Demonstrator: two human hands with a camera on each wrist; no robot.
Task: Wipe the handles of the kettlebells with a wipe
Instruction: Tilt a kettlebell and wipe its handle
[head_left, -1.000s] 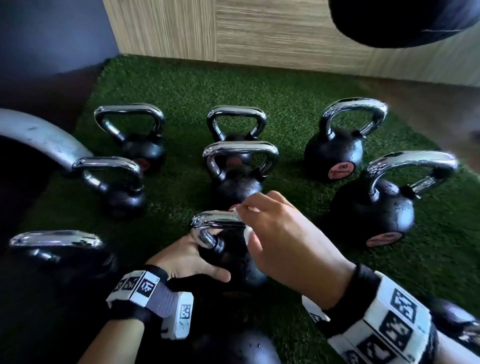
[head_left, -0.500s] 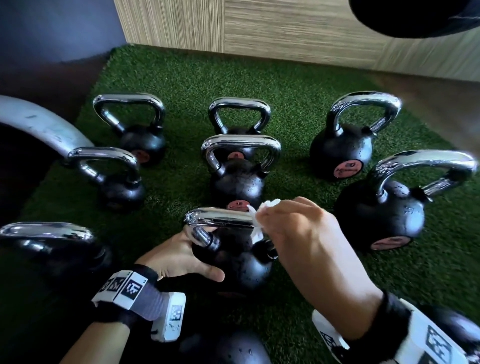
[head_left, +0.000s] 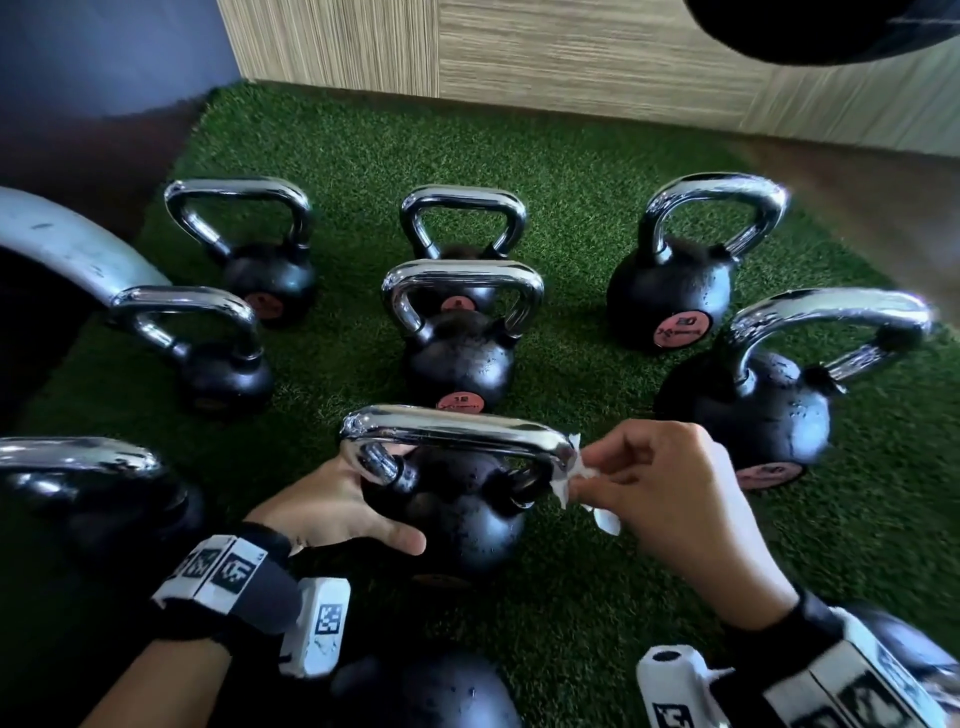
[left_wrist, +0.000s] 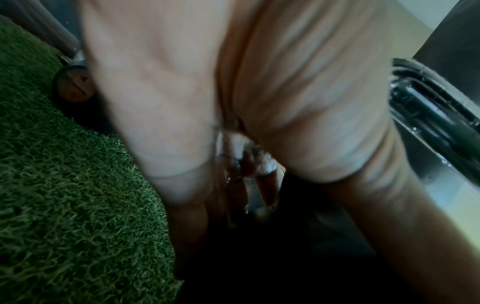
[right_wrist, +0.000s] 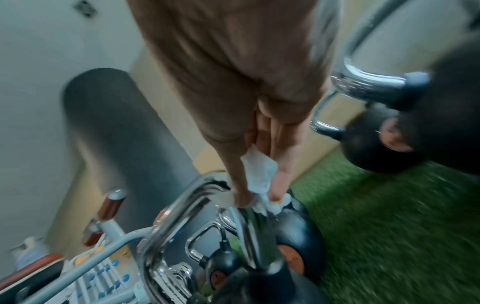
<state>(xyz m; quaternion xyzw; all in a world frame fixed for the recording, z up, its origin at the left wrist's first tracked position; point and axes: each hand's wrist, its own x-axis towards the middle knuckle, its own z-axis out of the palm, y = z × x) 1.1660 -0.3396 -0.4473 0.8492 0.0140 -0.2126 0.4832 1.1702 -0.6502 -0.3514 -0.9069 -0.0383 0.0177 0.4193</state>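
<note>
The nearest kettlebell (head_left: 462, 519) has a black ball and a chrome handle (head_left: 452, 430); it stands on green turf in the middle of the head view. My left hand (head_left: 358, 506) holds the ball's left side, thumb across the front and fingers hidden behind it. My right hand (head_left: 584, 475) pinches a crumpled white wipe (head_left: 563, 480) against the right corner of that handle. The right wrist view shows the wipe (right_wrist: 259, 176) between thumb and fingers, pressed on the chrome bend (right_wrist: 207, 191). In the left wrist view my palm (left_wrist: 207, 82) fills most of the frame.
Several more chrome-handled kettlebells stand around on the turf (head_left: 597, 597): one just behind (head_left: 460, 358), a large one at the right (head_left: 753, 410), one at the left (head_left: 104, 499). A grey curved metal frame (head_left: 62, 244) lies at the left. A wood-panel wall (head_left: 571, 57) closes the back.
My right hand has slid the wipe along the handle from its middle to the right corner. My left hand has kept its hold on the ball.
</note>
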